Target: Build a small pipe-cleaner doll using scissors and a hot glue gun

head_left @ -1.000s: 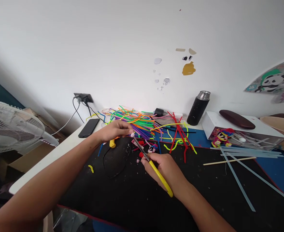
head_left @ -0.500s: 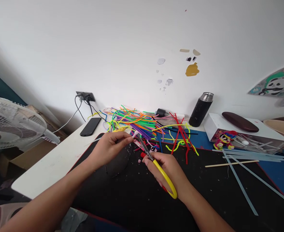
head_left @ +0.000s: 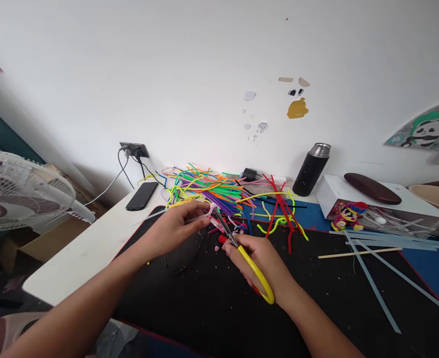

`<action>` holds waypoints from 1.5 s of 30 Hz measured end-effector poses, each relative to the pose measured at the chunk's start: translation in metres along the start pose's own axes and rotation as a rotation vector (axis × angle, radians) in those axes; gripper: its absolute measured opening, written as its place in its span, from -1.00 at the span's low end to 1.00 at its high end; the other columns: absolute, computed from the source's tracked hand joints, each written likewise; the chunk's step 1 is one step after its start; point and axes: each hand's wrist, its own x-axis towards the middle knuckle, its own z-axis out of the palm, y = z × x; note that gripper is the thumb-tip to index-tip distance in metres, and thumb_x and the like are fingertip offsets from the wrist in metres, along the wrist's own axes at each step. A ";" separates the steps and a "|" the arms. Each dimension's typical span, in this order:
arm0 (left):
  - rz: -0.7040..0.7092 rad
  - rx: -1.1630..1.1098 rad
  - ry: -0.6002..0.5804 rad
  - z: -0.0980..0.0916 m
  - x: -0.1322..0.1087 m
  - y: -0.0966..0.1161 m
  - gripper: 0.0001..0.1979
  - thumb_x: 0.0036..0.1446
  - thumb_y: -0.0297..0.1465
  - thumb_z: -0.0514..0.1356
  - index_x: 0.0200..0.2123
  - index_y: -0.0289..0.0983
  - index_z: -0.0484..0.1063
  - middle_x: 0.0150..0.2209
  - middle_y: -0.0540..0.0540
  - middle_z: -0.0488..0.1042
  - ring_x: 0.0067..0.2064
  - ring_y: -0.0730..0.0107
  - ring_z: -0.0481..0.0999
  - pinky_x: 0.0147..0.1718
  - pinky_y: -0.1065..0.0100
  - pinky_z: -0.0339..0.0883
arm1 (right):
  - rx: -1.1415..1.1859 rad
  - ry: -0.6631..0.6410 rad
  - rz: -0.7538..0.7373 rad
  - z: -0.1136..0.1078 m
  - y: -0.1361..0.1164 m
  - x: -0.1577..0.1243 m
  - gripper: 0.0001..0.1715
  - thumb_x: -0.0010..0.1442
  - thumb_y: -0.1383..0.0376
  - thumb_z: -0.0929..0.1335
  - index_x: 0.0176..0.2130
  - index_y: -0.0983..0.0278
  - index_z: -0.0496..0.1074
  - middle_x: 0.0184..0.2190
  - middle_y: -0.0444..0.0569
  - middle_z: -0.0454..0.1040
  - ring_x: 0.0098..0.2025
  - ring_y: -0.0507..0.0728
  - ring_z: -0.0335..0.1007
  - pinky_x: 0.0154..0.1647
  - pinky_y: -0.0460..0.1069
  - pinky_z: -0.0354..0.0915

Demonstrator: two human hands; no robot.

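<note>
Between the thumb and fingers of my left hand [head_left: 176, 226] is a pale pink pipe cleaner [head_left: 212, 209], its end curled near the scissor tips. My right hand [head_left: 266, 261] grips a pair of scissors [head_left: 257, 273] with a yellow and red handle. The blades point up and left, close to the pipe cleaner; whether they touch it I cannot tell. Just behind the blades lies a small figure of pink, white and blue fuzz [head_left: 240, 228], partly hidden. A heap of coloured pipe cleaners [head_left: 212, 189] spreads beyond both hands.
A phone [head_left: 142, 196] lies left on the white table [head_left: 70, 268]. Behind stands a black flask [head_left: 311, 171]. To the right are a white box [head_left: 384, 191], a fuzzy doll [head_left: 348, 216], pale glue sticks [head_left: 376, 288] and a wooden stick [head_left: 359, 253]. A fan [head_left: 25, 189] stands at left.
My left hand has shifted slightly, its fingers less bunched, and more of the pale pink pipe cleaner shows, now curled over. The scissors stay almost where they were. The view has moved a little.
</note>
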 end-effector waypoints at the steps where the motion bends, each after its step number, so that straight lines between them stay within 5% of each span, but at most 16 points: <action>1: -0.004 -0.035 -0.001 -0.001 0.002 0.001 -0.50 0.27 -0.05 0.29 0.14 -0.22 0.50 -0.19 -0.10 0.61 -0.23 0.24 0.51 -0.28 0.32 0.38 | -0.011 -0.002 -0.009 0.000 -0.001 0.000 -0.67 0.32 0.09 0.39 -0.20 0.25 0.66 -0.66 -0.22 0.30 -0.70 -0.01 0.17 -0.63 -0.11 0.11; 12: -0.053 -0.268 -0.222 -0.015 0.026 -0.001 -0.64 0.17 -0.10 0.40 -0.21 -0.30 0.57 -0.45 0.01 0.47 -0.47 0.50 0.32 -0.54 0.47 0.13 | 0.014 -0.127 0.009 0.000 -0.006 -0.004 -0.66 0.29 0.05 0.41 -0.18 0.25 0.61 -0.59 -0.23 0.33 -0.72 -0.05 0.17 -0.70 -0.14 0.07; 27: -0.140 -0.319 -0.165 -0.016 0.029 0.009 -0.62 0.04 -0.09 0.45 -0.40 -0.30 0.57 -0.52 -0.03 0.50 -0.55 0.53 0.29 -0.63 0.50 0.09 | 0.431 -0.356 0.176 -0.007 -0.015 -0.007 -0.18 0.09 -0.38 0.43 -0.20 0.31 0.47 -0.62 -0.21 0.42 -0.67 0.03 0.43 -0.70 -0.18 0.20; 29: -0.165 -0.362 -0.118 -0.020 0.035 0.009 -0.65 0.00 -0.12 0.47 -0.41 -0.30 0.57 -0.55 -0.02 0.47 -0.59 0.55 0.25 -0.65 0.50 0.04 | 0.434 -0.369 0.166 -0.010 -0.014 -0.007 -0.18 0.10 -0.38 0.42 -0.22 0.31 0.47 -0.62 -0.19 0.44 -0.65 0.04 0.46 -0.67 -0.17 0.24; 34: -0.116 -0.508 0.249 -0.052 0.048 -0.011 -0.64 -0.09 -0.17 0.53 -0.46 -0.31 0.55 -0.62 0.05 0.35 -0.63 0.64 0.09 -0.66 0.50 -0.10 | 0.403 -0.451 0.166 -0.011 -0.010 -0.010 -0.26 0.17 -0.30 0.44 -0.23 0.34 0.52 -0.63 -0.16 0.44 -0.63 0.04 0.48 -0.61 -0.15 0.28; 38: -0.159 -0.426 0.174 -0.060 0.037 -0.029 -0.63 0.00 -0.11 0.52 -0.39 -0.32 0.61 -0.48 -0.07 0.54 -0.56 0.60 0.23 -0.59 0.50 0.02 | 0.504 -0.358 0.124 -0.012 -0.011 -0.008 -0.26 0.20 -0.30 0.43 -0.15 0.33 0.53 -0.60 -0.16 0.46 -0.65 0.06 0.46 -0.64 -0.12 0.28; 45: -0.096 -0.403 -0.081 0.000 0.028 -0.014 -0.55 0.02 0.00 0.47 -0.36 -0.30 0.62 -0.48 -0.07 0.60 -0.55 0.52 0.30 -0.57 0.46 0.13 | 0.441 0.034 0.024 -0.013 -0.005 0.007 -0.27 0.18 -0.27 0.45 -0.20 0.36 0.55 -0.66 -0.20 0.38 -0.75 -0.02 0.25 -0.72 -0.13 0.15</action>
